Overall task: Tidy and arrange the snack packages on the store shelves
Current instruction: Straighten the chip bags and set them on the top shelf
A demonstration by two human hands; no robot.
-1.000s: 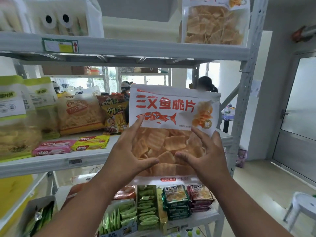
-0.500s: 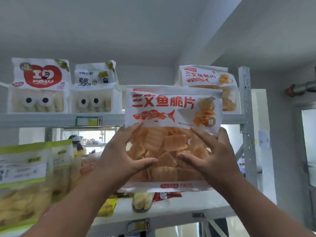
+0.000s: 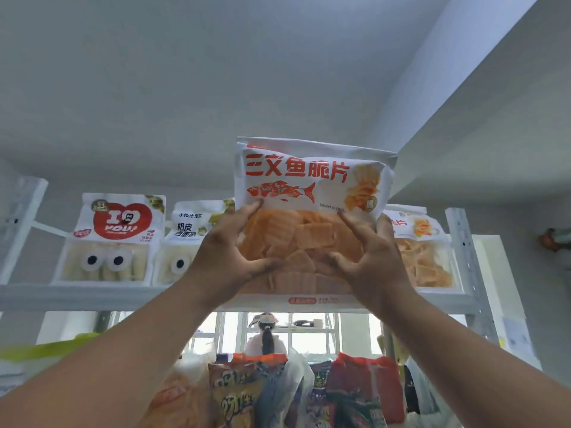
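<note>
Above you ran the top shelf [image 3: 77, 296], a pale metal board carried by grey perforated uprights [image 3: 463, 261] at either end. Three packs stood upright on it. At the left you had a white bread pack with a red heart [image 3: 119, 230] and two googly eyes in its window. Just beside it on the right stood a second white bread pack [image 3: 191, 239], its right part hidden from you. At the far right, next to the upright, stood a bag of orange crisps [image 3: 423, 251]. Below, on the lower shelf, which you could not see itself, colourful snack bags [image 3: 364, 387] crowded together.
</note>
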